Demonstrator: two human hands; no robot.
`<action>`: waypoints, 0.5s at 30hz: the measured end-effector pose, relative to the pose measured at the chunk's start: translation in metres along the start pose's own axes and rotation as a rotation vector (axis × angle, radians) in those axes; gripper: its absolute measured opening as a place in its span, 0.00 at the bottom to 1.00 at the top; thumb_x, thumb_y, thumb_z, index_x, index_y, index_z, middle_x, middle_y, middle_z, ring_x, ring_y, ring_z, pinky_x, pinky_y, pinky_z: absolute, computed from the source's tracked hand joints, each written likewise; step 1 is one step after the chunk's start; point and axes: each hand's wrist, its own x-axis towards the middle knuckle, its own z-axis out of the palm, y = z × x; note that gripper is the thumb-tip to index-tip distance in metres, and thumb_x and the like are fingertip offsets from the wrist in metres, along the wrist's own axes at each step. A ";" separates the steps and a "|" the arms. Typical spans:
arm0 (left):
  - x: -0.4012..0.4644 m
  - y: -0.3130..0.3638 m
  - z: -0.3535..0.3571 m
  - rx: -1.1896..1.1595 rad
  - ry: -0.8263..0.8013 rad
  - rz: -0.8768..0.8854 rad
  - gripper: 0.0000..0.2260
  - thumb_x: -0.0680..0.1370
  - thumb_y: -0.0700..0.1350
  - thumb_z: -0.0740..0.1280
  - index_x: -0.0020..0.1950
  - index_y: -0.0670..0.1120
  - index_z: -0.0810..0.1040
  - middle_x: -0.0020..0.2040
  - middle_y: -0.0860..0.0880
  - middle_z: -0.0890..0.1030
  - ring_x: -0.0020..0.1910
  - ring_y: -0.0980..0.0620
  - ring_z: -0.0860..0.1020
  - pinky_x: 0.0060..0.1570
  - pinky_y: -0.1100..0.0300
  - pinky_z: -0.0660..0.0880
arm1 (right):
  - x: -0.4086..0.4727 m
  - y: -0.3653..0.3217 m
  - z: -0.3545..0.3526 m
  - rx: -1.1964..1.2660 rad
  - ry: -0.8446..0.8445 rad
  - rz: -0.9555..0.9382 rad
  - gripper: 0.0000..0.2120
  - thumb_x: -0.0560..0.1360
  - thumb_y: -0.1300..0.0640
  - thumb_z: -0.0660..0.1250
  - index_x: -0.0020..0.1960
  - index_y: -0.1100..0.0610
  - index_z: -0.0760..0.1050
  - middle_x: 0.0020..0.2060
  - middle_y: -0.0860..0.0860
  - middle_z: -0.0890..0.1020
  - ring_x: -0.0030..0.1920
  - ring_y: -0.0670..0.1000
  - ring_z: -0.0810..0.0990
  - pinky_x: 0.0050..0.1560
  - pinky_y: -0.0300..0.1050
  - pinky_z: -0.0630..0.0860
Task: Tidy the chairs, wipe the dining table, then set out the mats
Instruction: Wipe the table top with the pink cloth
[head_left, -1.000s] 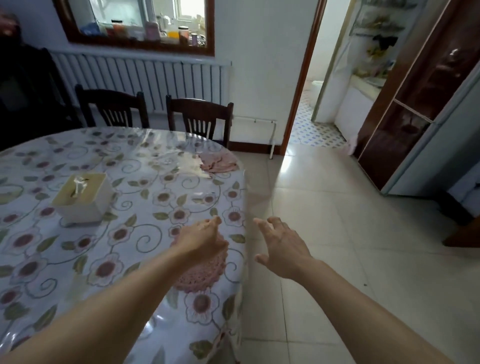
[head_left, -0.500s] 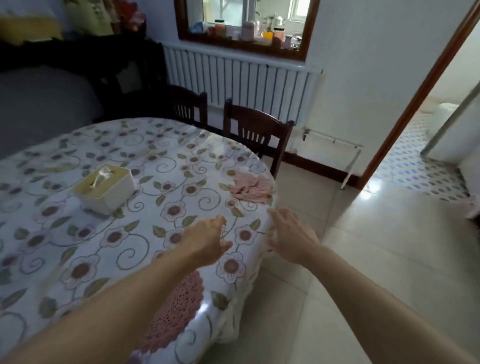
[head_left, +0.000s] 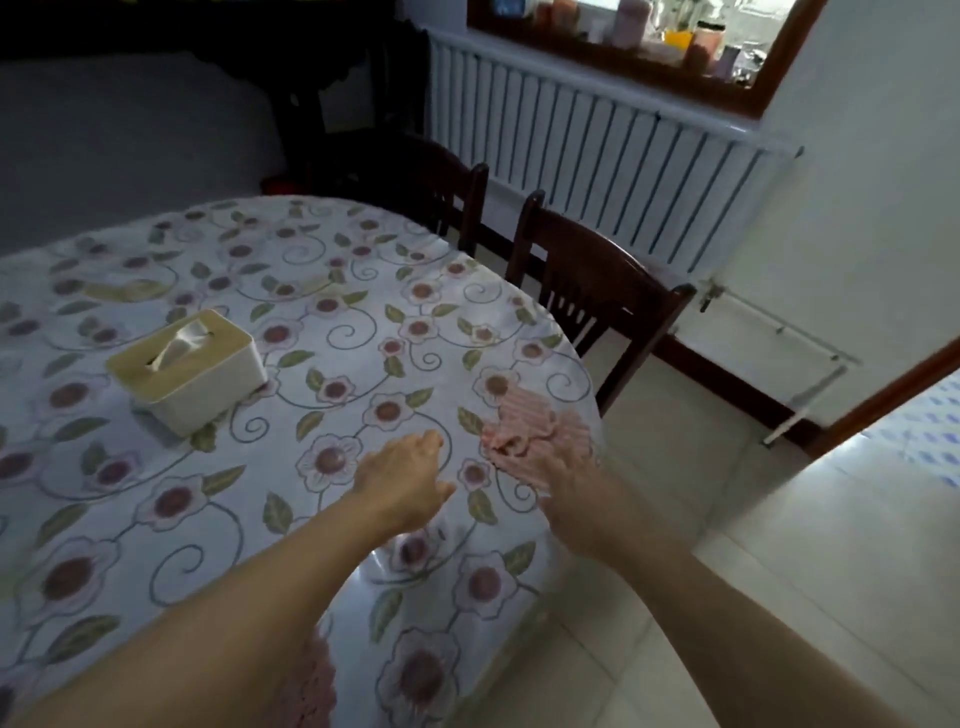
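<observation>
The dining table (head_left: 218, 499) wears a glossy flowered cloth. A crumpled pink wiping cloth (head_left: 530, 421) lies near its right edge. My right hand (head_left: 563, 480) reaches over the table edge with spread fingers touching the cloth's near side. My left hand (head_left: 402, 480) hovers empty over the tablecloth just left of it, fingers loosely curled. A pink crocheted mat (head_left: 311, 686) lies on the near edge, partly under my left forearm. Two dark wooden chairs stand at the far side: one (head_left: 597, 291) on the right, one (head_left: 441, 192) further left.
A cream tissue box (head_left: 189, 366) sits on the left half of the table. A white radiator (head_left: 597, 156) runs along the far wall under a window sill with several jars. Pale tiled floor (head_left: 779, 571) lies to the right, a doorway at the far right.
I have moved along the table toward the pink cloth. Both hands have gone forward, and my right hand now touches the cloth. The mat has slipped back under my left forearm.
</observation>
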 end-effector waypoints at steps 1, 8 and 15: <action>0.012 0.002 0.001 -0.015 0.000 -0.017 0.23 0.77 0.57 0.62 0.67 0.48 0.65 0.66 0.47 0.73 0.63 0.45 0.72 0.59 0.50 0.71 | 0.013 0.007 -0.001 -0.003 0.013 -0.014 0.21 0.79 0.55 0.58 0.71 0.56 0.62 0.69 0.56 0.64 0.66 0.58 0.66 0.61 0.49 0.67; 0.075 0.025 0.018 -0.045 -0.037 -0.131 0.21 0.77 0.54 0.62 0.67 0.47 0.66 0.65 0.46 0.73 0.63 0.45 0.72 0.58 0.50 0.70 | 0.104 0.042 0.009 0.058 -0.072 -0.103 0.24 0.76 0.45 0.61 0.69 0.52 0.63 0.67 0.55 0.67 0.64 0.57 0.69 0.60 0.51 0.70; 0.115 0.056 0.036 -0.128 -0.068 -0.362 0.21 0.76 0.55 0.61 0.67 0.48 0.67 0.64 0.46 0.74 0.61 0.45 0.73 0.57 0.51 0.70 | 0.164 0.072 0.039 0.110 -0.246 -0.256 0.22 0.79 0.54 0.57 0.72 0.48 0.59 0.66 0.57 0.68 0.58 0.56 0.72 0.55 0.47 0.71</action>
